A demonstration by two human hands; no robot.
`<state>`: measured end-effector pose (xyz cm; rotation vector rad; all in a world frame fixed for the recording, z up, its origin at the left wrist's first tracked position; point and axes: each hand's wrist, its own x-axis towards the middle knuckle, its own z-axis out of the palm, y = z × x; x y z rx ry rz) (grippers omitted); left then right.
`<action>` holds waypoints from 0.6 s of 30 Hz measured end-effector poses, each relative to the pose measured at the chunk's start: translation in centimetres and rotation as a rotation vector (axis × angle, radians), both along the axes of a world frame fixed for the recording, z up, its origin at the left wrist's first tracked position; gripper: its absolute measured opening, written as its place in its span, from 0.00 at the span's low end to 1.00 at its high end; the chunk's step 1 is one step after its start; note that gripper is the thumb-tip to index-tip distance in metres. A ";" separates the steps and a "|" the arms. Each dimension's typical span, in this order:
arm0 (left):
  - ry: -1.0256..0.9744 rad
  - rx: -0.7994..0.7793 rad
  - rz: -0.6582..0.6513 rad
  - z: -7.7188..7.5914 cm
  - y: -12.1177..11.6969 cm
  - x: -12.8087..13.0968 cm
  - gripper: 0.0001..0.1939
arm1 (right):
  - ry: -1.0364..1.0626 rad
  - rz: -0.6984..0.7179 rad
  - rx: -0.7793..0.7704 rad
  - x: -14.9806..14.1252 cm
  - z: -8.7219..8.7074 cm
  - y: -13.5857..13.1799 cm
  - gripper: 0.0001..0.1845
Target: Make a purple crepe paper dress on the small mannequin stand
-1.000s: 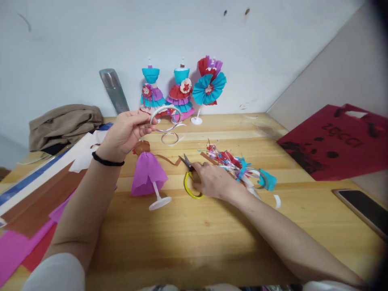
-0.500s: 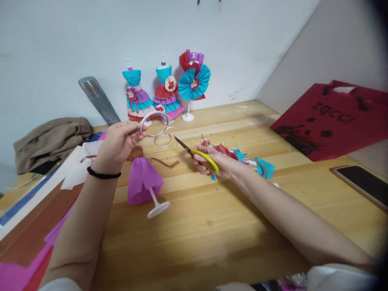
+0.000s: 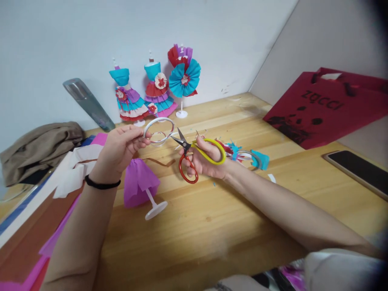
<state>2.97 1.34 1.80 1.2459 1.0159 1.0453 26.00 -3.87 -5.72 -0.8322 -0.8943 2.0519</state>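
Pinched by its left side, a thin roll of tape (image 3: 172,121) is held up in my left hand (image 3: 125,145). My right hand (image 3: 206,159) grips a pair of scissors (image 3: 218,150) with one yellow and one red handle loop. The blades are spread, their tips close to the right side of the roll. Below my left hand, a small mannequin stand in a purple crepe-paper skirt (image 3: 140,184) lies tilted on the table, its white round base towards me. A brown paper strip (image 3: 160,162) trails beside it. A second thin ring (image 3: 158,137) shows behind the roll.
Several mannequins in paper dresses (image 3: 160,97) stand along the wall, with a leaning grey bottle (image 3: 89,105) to their left. Crepe sheets (image 3: 45,214) and brown cloth (image 3: 39,149) lie left. Paper scraps (image 3: 233,150), a phone (image 3: 360,169) and a red bag (image 3: 324,109) are right.
The scissors have opened and turned, so the red loop now shows. Their blades are nearer the tape roll. The whole view has shifted slightly.
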 end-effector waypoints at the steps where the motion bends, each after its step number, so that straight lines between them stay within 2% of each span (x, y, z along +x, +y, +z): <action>1: 0.009 -0.003 -0.003 0.0 -0.1 0.2 0.05 | 0.003 -0.004 -0.003 -0.1 0.1 0.0 0.33; 12: 0.004 -0.069 -0.089 -0.4 -0.2 0.5 0.06 | 0.021 -0.051 0.060 -0.4 -0.1 -0.4 0.28; 18: -0.010 -0.065 -0.076 -0.4 -0.3 0.7 0.06 | -0.031 -0.129 0.060 -0.9 -0.1 -0.6 0.27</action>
